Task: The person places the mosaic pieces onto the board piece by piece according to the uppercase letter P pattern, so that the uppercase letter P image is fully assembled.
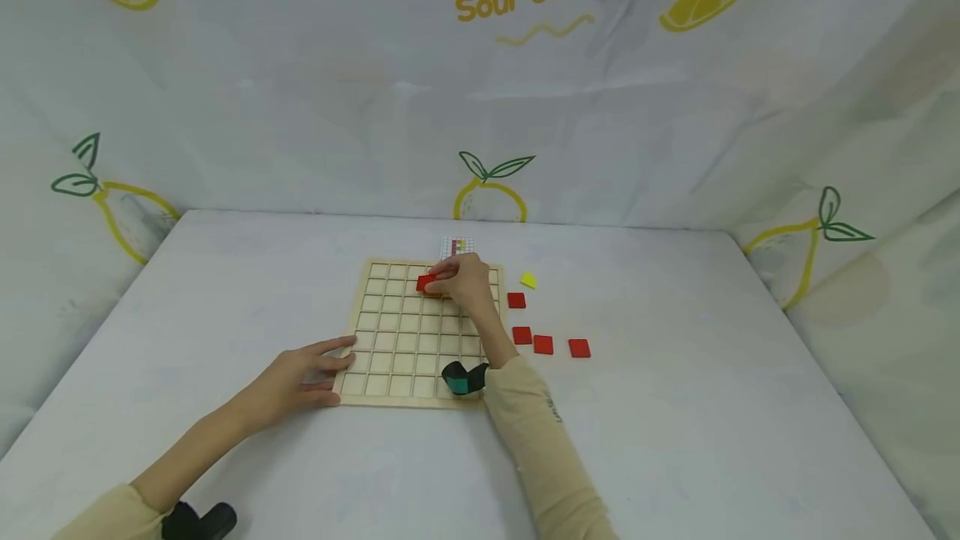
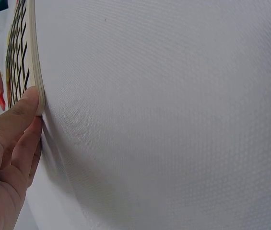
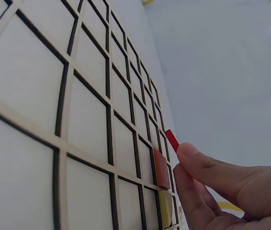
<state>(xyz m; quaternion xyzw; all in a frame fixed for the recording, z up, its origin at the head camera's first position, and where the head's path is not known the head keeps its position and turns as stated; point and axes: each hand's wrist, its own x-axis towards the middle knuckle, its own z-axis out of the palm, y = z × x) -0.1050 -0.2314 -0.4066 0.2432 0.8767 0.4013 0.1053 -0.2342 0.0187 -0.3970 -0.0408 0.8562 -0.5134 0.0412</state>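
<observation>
Between thumb and fingertips, my right hand pinches a red square tile close over the far rows of a wooden grid board. The right wrist view shows this red tile tilted, edge toward the camera. Just below it, another red tile and a yellow piece sit in board cells. My left hand rests against the board's left side near the front corner, fingers spread and fairly straight. Seen from the left wrist, its thumb lies on the rim and the other fingers beside the edge.
Right of the board lie a yellow piece, a red tile and several more red tiles. A small printed grid card lies behind the board. A white curtain with lemon prints borders the white table.
</observation>
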